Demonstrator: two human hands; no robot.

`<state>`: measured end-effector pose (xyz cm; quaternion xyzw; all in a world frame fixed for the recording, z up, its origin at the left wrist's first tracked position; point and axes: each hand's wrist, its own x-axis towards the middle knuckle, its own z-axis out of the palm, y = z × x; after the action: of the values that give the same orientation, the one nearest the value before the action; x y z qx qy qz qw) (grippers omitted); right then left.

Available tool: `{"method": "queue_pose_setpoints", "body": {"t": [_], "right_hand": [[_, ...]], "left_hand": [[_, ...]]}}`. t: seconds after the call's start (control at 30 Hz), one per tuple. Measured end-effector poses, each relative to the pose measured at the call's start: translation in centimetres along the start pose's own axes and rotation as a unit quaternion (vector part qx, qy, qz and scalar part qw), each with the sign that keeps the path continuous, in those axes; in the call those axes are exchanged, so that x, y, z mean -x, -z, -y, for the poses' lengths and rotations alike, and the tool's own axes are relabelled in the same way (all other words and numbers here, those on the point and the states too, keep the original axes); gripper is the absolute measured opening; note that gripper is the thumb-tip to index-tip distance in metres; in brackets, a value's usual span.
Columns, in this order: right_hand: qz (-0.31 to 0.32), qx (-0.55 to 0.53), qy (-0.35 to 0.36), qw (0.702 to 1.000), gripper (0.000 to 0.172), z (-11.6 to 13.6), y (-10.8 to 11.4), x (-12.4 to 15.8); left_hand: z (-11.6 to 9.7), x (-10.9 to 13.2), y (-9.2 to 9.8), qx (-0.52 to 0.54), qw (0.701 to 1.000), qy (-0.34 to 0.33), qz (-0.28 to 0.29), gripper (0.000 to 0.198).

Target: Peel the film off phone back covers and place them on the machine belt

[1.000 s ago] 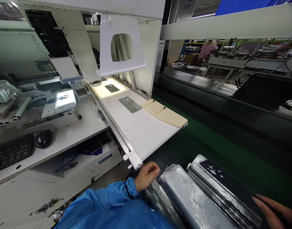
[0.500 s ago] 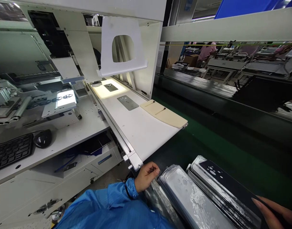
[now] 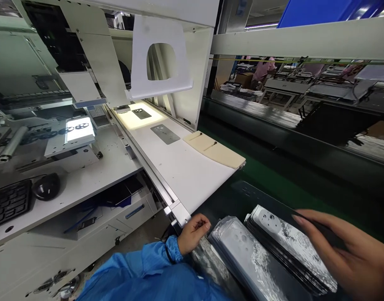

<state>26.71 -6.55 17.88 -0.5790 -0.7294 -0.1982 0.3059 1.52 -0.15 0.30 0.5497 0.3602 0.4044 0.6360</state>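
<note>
My left hand (image 3: 193, 232), in a blue sleeve, is curled shut with nothing visible in it. It rests just past the near end of the white conveyor belt (image 3: 185, 171), against a stack of plates in silvery bags (image 3: 245, 255). My right hand (image 3: 345, 255) grips a thin dark plate with camera cut-outs (image 3: 257, 198) and holds it a little above a second stack of bagged plates (image 3: 282, 238). A grey plate (image 3: 165, 134) lies on the belt. Farther in, a dark plate (image 3: 141, 113) lies under the machine's light.
A cream guide piece (image 3: 213, 149) sits on the belt's right edge. A white machine hood with a cut-out panel (image 3: 160, 58) covers the belt's far end. A keyboard (image 3: 8, 202) and mouse (image 3: 46, 187) lie at left. A green conveyor (image 3: 273, 179) runs at right, with other people (image 3: 261, 69) far behind.
My right hand has moved up and left, lifting the top dark plate off the right stack. The plates on the belt have travelled farther in. My left hand has stayed put.
</note>
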Motion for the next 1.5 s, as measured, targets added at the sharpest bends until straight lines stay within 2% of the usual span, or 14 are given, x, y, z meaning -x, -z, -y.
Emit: {"method": "queue_pose_setpoints", "body": {"t": [0.1, 0.2, 0.3, 0.4, 0.47, 0.57, 0.67, 0.93, 1.2, 1.4, 1.5], "right_hand": [[0.004, -0.009, 0.071, 0.997, 0.020, 3.3, -2.2, -4.6], [0.000, 0.028, 0.162, 0.986, 0.032, 6.3, -5.6, -7.8], [0.089, 0.064, 0.191, 0.975, 0.046, 8.8, -9.1, -9.5], [0.198, 0.078, 0.165, 0.963, 0.047, 10.7, -11.4, -9.7], [0.247, 0.061, 0.146, 0.956, 0.043, 11.4, -12.1, -9.4], [0.274, 0.027, 0.130, 0.952, 0.041, 11.8, -12.4, -9.0], [0.277, 0.011, 0.120, 0.953, 0.050, 11.8, -12.5, -8.9], [0.288, 0.014, 0.085, 0.954, 0.057, 11.8, -13.3, -9.9], [0.319, 0.012, 0.059, 0.946, 0.060, 12.0, -12.9, -10.5], [0.304, 0.014, 0.065, 0.950, 0.060, 12.1, -13.0, -10.5], [0.269, 0.019, 0.093, 0.958, 0.060, 11.8, -12.4, -9.8]], "left_hand": [[0.1, 0.1, 0.1, 0.006, 1.000, 0.002, 0.002, 0.047], [0.4, 0.0, 0.2, 0.013, 1.000, 0.006, 0.006, 0.047], [0.7, 0.0, 0.3, 0.021, 1.000, 0.016, 0.009, 0.049], [1.1, 0.0, 0.4, 0.028, 0.999, 0.015, 0.010, 0.046], [1.3, -0.1, 0.5, 0.033, 0.999, 0.013, 0.011, 0.044], [1.4, -0.1, 0.5, 0.033, 0.999, 0.019, 0.014, 0.040], [1.3, -0.1, 0.5, 0.038, 0.999, 0.021, 0.020, 0.039], [1.4, 0.0, 0.6, 0.025, 0.999, 0.028, 0.008, 0.036], [1.6, 0.0, 0.5, 0.039, 0.999, 0.018, 0.015, 0.042], [1.4, 0.0, 0.5, 0.046, 0.999, 0.019, 0.019, 0.043], [1.5, 0.0, 0.5, 0.042, 0.999, 0.017, 0.017, 0.042]]}}
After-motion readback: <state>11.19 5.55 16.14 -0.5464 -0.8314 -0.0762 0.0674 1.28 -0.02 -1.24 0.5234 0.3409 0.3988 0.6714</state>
